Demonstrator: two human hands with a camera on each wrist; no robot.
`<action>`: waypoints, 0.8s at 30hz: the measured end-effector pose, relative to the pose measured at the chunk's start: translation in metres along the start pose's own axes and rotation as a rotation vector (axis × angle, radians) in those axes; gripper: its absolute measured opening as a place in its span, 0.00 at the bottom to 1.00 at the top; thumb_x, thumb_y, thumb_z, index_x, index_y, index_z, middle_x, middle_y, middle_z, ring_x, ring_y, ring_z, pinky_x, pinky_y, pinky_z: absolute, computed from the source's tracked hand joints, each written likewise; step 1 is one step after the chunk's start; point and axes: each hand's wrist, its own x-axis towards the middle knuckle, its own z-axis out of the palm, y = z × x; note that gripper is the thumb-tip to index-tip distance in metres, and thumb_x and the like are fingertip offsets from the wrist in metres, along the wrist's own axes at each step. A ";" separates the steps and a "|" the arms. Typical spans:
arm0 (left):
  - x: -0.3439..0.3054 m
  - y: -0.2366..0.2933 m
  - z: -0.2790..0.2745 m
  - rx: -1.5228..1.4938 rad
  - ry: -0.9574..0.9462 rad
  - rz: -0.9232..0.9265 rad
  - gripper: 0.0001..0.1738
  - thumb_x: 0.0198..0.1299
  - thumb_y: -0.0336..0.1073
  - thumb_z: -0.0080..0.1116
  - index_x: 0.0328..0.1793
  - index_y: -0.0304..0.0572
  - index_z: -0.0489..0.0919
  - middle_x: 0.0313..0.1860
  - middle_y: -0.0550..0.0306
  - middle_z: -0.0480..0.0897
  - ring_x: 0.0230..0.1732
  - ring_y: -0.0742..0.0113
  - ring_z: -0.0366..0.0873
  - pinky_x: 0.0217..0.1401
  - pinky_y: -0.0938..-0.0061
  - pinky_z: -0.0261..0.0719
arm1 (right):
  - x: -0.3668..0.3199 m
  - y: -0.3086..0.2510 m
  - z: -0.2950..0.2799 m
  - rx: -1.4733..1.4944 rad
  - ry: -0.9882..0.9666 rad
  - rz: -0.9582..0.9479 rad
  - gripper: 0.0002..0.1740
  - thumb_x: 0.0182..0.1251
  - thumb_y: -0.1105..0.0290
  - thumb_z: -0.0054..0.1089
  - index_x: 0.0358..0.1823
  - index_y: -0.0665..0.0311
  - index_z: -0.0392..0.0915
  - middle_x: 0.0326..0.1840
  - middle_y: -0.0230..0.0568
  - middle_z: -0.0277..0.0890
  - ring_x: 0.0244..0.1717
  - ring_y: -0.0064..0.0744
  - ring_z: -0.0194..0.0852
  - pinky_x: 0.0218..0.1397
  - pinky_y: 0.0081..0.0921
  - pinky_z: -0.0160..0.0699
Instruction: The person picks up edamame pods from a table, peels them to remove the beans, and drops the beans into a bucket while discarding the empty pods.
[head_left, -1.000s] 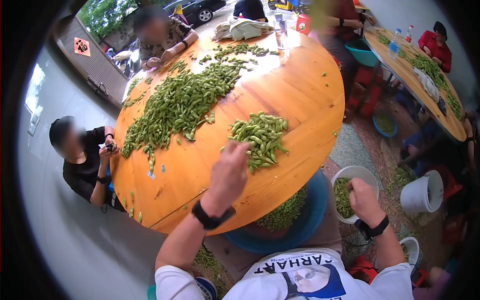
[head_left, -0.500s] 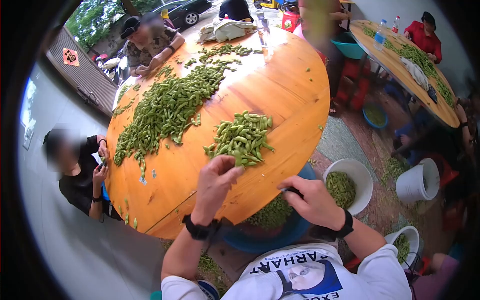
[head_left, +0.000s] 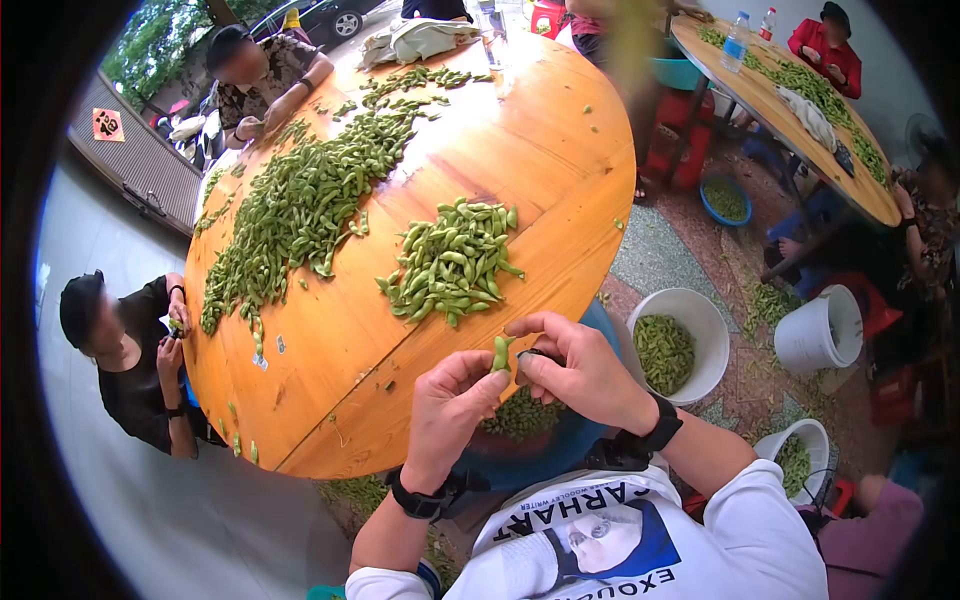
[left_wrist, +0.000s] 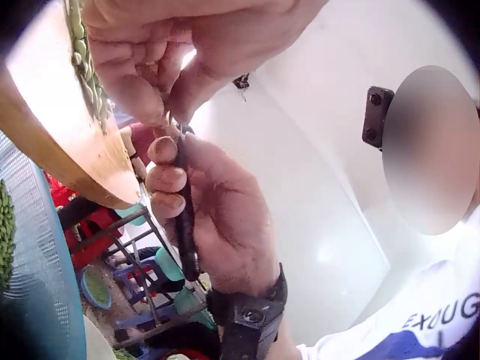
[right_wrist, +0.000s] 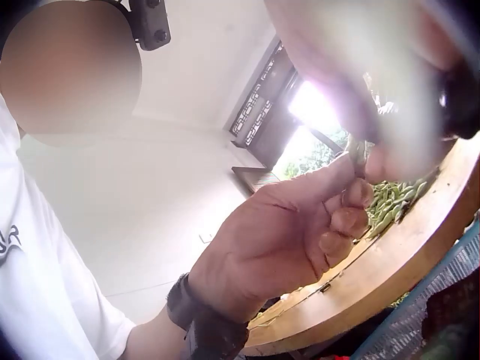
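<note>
In the head view my left hand [head_left: 450, 400] pinches a green soybean pod [head_left: 501, 353] upright between thumb and fingers. Close on its right is my right hand [head_left: 595, 375], fingers curled round a slim black-handled tool [left_wrist: 187, 225], its thin tip at the left fingertips in the left wrist view. Both hands are over a blue basin [head_left: 603, 325] holding many pods, just off the table's near edge. A small pile of pods [head_left: 455, 262] lies on the round wooden table [head_left: 560, 150] beyond them. The right wrist view shows the right hand blurred, up close.
A larger heap of pods [head_left: 300, 200] spreads across the table's left side. On the floor to the right stand a white bucket [head_left: 712, 340] with pods, another white bucket [head_left: 800, 340] and a smaller one [head_left: 822, 470]. Two people sit at the table's left and far side.
My left hand has come back from the small pile with a pod. My right hand has swung left from above the white bucket to meet it. The head view has shifted slightly.
</note>
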 end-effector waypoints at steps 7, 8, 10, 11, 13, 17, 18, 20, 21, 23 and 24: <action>-0.002 -0.004 0.002 -0.036 -0.007 -0.073 0.10 0.66 0.29 0.63 0.51 0.33 0.83 0.34 0.60 0.85 0.30 0.78 0.80 0.33 0.83 0.78 | 0.004 0.012 -0.009 0.003 0.036 -0.034 0.11 0.72 0.69 0.59 0.46 0.70 0.79 0.26 0.30 0.78 0.24 0.14 0.74 0.27 0.17 0.75; -0.002 -0.006 0.002 -0.054 0.017 -0.062 0.11 0.67 0.29 0.62 0.52 0.33 0.83 0.34 0.59 0.85 0.30 0.77 0.80 0.33 0.82 0.78 | 0.003 0.013 -0.013 0.000 0.046 -0.029 0.11 0.72 0.69 0.59 0.46 0.70 0.79 0.26 0.30 0.78 0.24 0.14 0.74 0.27 0.17 0.75; -0.001 -0.009 0.000 -0.054 0.006 -0.072 0.12 0.67 0.30 0.63 0.54 0.32 0.83 0.36 0.61 0.85 0.31 0.78 0.80 0.34 0.83 0.78 | -0.003 0.014 -0.023 0.029 0.058 0.014 0.09 0.72 0.69 0.58 0.44 0.69 0.79 0.27 0.30 0.78 0.24 0.14 0.74 0.26 0.17 0.75; -0.001 -0.010 0.000 -0.048 0.008 -0.077 0.14 0.66 0.31 0.65 0.55 0.32 0.82 0.37 0.62 0.85 0.32 0.79 0.80 0.34 0.85 0.79 | -0.008 0.014 -0.029 0.026 0.071 0.017 0.09 0.72 0.69 0.58 0.44 0.69 0.79 0.27 0.30 0.78 0.24 0.14 0.74 0.26 0.17 0.75; -0.001 -0.008 0.004 -0.047 0.001 -0.078 0.14 0.66 0.31 0.65 0.55 0.32 0.82 0.37 0.62 0.85 0.33 0.79 0.80 0.34 0.85 0.79 | -0.020 0.014 -0.045 -0.137 0.183 0.030 0.08 0.70 0.70 0.58 0.43 0.68 0.80 0.28 0.32 0.79 0.26 0.16 0.76 0.28 0.18 0.75; -0.002 -0.008 0.007 -0.012 0.002 -0.032 0.14 0.66 0.29 0.62 0.56 0.31 0.82 0.37 0.57 0.86 0.33 0.76 0.81 0.35 0.82 0.79 | -0.046 0.043 -0.098 -0.732 0.433 -0.211 0.08 0.65 0.72 0.57 0.41 0.67 0.81 0.34 0.51 0.82 0.34 0.47 0.83 0.39 0.36 0.79; -0.002 -0.007 0.009 -0.015 0.004 -0.033 0.14 0.66 0.29 0.62 0.56 0.31 0.82 0.37 0.57 0.86 0.33 0.76 0.81 0.35 0.82 0.79 | -0.052 0.050 -0.112 -0.884 0.469 -0.218 0.08 0.65 0.73 0.55 0.41 0.68 0.81 0.36 0.54 0.82 0.38 0.56 0.81 0.42 0.43 0.78; -0.002 -0.006 0.013 -0.052 0.027 -0.016 0.14 0.66 0.28 0.63 0.56 0.32 0.81 0.39 0.57 0.86 0.33 0.77 0.81 0.35 0.82 0.79 | -0.065 0.079 -0.139 -1.200 0.586 -0.171 0.08 0.65 0.75 0.53 0.40 0.70 0.80 0.36 0.56 0.81 0.39 0.57 0.81 0.43 0.46 0.77; -0.001 -0.008 0.015 -0.055 0.022 -0.016 0.14 0.66 0.28 0.63 0.56 0.32 0.81 0.39 0.57 0.86 0.33 0.77 0.81 0.35 0.82 0.79 | -0.067 0.079 -0.140 -1.205 0.589 -0.169 0.08 0.65 0.75 0.53 0.40 0.70 0.80 0.36 0.56 0.81 0.39 0.57 0.81 0.43 0.46 0.77; 0.000 -0.011 0.017 -0.078 0.012 -0.013 0.13 0.65 0.27 0.64 0.54 0.32 0.80 0.40 0.58 0.85 0.34 0.77 0.80 0.35 0.82 0.80 | -0.071 0.077 -0.139 -1.132 0.564 -0.160 0.11 0.65 0.76 0.53 0.45 0.70 0.81 0.41 0.58 0.81 0.39 0.53 0.81 0.43 0.38 0.78; -0.001 -0.013 0.020 -0.077 0.007 -0.020 0.13 0.65 0.27 0.64 0.54 0.32 0.80 0.40 0.58 0.85 0.34 0.77 0.80 0.35 0.82 0.80 | -0.069 0.064 -0.127 -0.961 0.497 -0.165 0.12 0.65 0.77 0.52 0.46 0.70 0.81 0.40 0.55 0.82 0.37 0.47 0.82 0.42 0.35 0.79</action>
